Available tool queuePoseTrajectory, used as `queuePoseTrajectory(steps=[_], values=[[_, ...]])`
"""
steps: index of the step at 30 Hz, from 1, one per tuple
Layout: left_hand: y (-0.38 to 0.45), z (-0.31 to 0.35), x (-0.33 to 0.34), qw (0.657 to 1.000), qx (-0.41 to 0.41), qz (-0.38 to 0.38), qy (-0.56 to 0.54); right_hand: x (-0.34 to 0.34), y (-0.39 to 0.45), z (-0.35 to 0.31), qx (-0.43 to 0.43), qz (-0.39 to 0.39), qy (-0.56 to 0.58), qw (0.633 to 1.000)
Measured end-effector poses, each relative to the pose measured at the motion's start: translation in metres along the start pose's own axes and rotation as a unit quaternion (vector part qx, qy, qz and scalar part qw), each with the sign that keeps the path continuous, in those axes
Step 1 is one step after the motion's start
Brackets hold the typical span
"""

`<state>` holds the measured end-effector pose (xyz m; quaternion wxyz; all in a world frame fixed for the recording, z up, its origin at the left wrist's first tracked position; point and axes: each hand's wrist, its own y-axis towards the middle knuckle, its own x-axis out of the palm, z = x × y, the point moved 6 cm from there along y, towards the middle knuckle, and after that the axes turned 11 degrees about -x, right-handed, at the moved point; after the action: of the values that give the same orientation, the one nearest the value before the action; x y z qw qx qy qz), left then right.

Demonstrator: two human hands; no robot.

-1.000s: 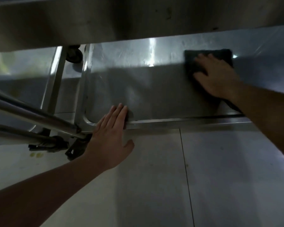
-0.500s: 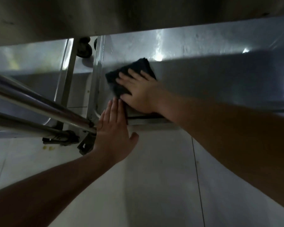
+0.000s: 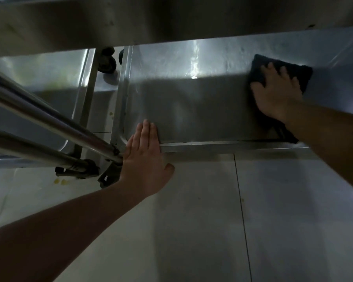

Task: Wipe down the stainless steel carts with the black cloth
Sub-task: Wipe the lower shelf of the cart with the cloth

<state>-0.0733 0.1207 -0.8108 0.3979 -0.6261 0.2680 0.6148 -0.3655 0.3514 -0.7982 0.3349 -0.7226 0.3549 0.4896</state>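
The lower shelf of a stainless steel cart [image 3: 192, 110] fills the middle of the view, half in shadow. A black cloth [image 3: 302, 75] lies flat on its right part. My right hand [image 3: 277, 92] presses down on the cloth with spread, straight fingers. My left hand [image 3: 145, 157] rests flat over the shelf's near left corner, fingers straight and together, thumb out to the right over the rim.
The cart's upper shelf [image 3: 171, 21] overhangs across the top. Two slanted steel tubes [image 3: 49, 123] run in from the left to the cart's corner. A second cart's shelf [image 3: 39, 78] and caster wheels [image 3: 107, 63] stand at left. Pale tiled floor [image 3: 212, 210] lies below.
My right hand has slid the cloth from the shelf's left corner, beside my left hand, across to the right side. My left hand has stayed on the corner.
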Motion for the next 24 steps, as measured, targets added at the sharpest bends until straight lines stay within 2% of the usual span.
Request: queuePoseTrajectory(steps=[1, 3, 6, 8, 12, 15, 18, 21, 24], values=[[0.0, -0.001, 0.0, 1.0, 0.002, -0.004, 0.001, 0.007, 0.004, -0.02, 0.004, 0.003, 0.004, 1.0], [0.001, -0.002, 0.0, 1.0, 0.006, -0.014, 0.004, 0.023, 0.008, -0.071, -0.043, -0.005, 0.013, 0.999], [0.003, -0.004, -0.001, 1.0, 0.008, -0.023, 0.0, 0.054, -0.011, -0.148, -0.183, -0.048, 0.005, 0.982], [0.002, -0.004, -0.002, 1.0, 0.01, -0.019, -0.001, 0.072, -0.038, -0.18, -0.286, -0.075, -0.028, 0.955], [0.001, -0.001, -0.003, 1.0, 0.006, -0.012, 0.006, 0.071, -0.073, -0.165, -0.43, -0.148, -0.048, 0.889], [0.003, -0.002, -0.001, 1.0, 0.003, -0.026, -0.002, 0.051, -0.081, -0.124, -0.493, -0.18, -0.069, 0.848], [0.002, -0.003, -0.001, 0.999, 0.007, -0.029, -0.013, 0.036, -0.077, -0.087, -0.469, -0.186, -0.052, 0.862], [0.002, -0.004, -0.002, 0.999, 0.011, -0.03, -0.024, 0.035, -0.071, -0.075, -0.389, -0.152, -0.032, 0.908], [-0.001, -0.006, -0.005, 0.998, 0.038, -0.02, -0.038, 0.047, -0.058, -0.09, -0.292, -0.094, -0.023, 0.952]])
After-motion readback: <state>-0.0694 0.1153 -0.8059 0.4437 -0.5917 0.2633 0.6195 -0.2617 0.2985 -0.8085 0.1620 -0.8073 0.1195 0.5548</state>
